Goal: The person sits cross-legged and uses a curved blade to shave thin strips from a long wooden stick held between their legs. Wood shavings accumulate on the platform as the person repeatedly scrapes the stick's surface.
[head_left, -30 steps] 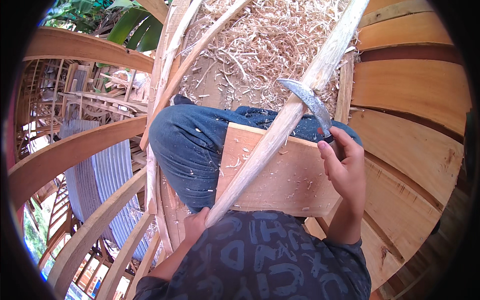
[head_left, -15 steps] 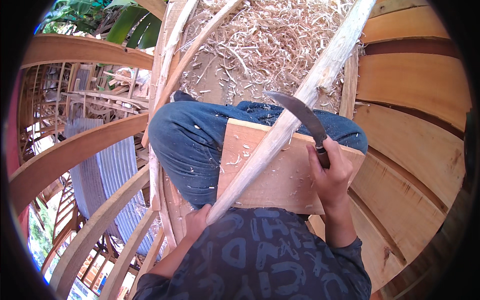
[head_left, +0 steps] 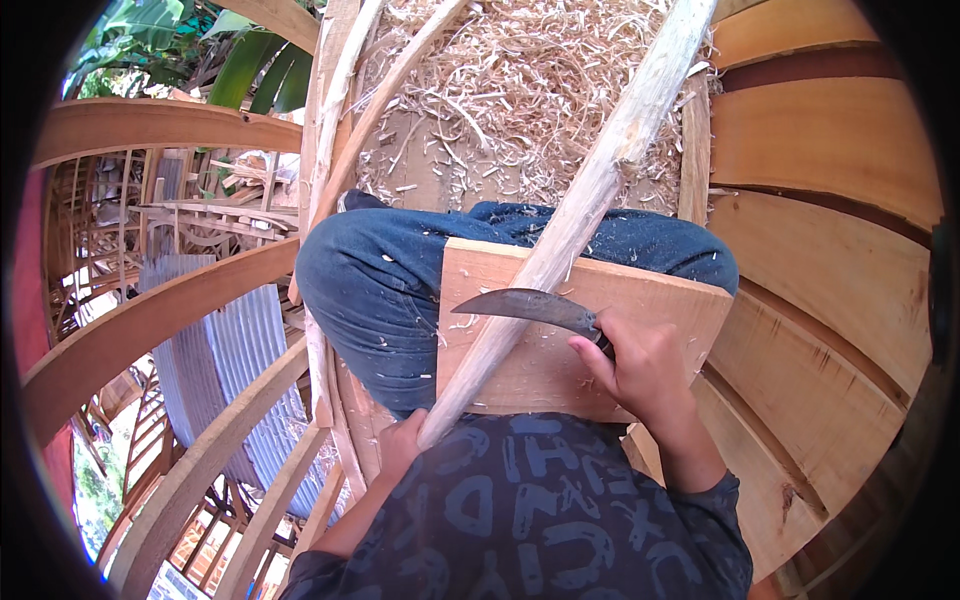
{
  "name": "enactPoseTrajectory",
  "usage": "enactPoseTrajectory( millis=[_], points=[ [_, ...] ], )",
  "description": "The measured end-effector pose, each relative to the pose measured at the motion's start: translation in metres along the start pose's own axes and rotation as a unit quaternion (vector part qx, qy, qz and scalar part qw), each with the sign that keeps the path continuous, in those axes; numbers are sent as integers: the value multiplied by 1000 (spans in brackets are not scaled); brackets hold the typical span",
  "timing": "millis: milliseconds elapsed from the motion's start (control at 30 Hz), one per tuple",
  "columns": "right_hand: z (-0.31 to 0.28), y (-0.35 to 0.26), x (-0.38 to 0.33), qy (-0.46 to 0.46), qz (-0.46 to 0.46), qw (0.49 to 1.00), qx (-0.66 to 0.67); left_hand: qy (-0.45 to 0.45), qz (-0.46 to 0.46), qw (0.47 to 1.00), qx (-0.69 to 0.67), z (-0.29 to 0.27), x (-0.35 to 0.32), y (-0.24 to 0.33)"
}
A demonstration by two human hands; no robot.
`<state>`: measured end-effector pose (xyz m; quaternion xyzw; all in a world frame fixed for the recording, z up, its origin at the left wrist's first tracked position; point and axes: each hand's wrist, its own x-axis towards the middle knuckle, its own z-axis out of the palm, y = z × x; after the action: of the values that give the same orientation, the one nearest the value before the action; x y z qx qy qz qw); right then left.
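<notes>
Pole (head_left: 590,190), long and pale, runs diagonally from the lap up over the shavings (head_left: 520,90). Lower end sits in the left hand (head_left: 402,445), grip closed around it near the belly, likely to keep it from rolling. Mid-length rests on a flat board (head_left: 640,320) laid across the jeans-clad knees (head_left: 380,270); the board appears to serve as a backing surface and to shield the legs. Right hand (head_left: 640,365), grip clamped on the handle of a curved knife (head_left: 520,303). Blade lies across the pole, edge touching the wood. Curved wooden ribs (head_left: 150,320) surround the seat.
</notes>
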<state>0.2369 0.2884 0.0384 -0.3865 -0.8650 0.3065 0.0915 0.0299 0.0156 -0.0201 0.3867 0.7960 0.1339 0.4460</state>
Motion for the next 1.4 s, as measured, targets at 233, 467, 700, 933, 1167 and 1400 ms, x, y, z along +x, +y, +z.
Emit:
enactPoseTrajectory(
  millis=[233,467,700,933,1167,1400],
  points=[
    [-3,11,5,23,69,994,-79,12,0,1000,0,4,-2,-5],
    [-12,19,17,61,113,984,-120,10,8,1000,1,1,-1,1],
    [-20,43,26,151,222,956,-117,5,6,1000,-5,-1,0,2],
    [-28,22,14,126,142,974,-124,7,0,1000,-6,4,0,-5],
    [8,-1,3,0,89,991,-103,6,-9,1000,-3,0,1,2],
    [-14,25,18,107,137,967,-184,7,2,1000,5,-3,0,8]
  ],
)
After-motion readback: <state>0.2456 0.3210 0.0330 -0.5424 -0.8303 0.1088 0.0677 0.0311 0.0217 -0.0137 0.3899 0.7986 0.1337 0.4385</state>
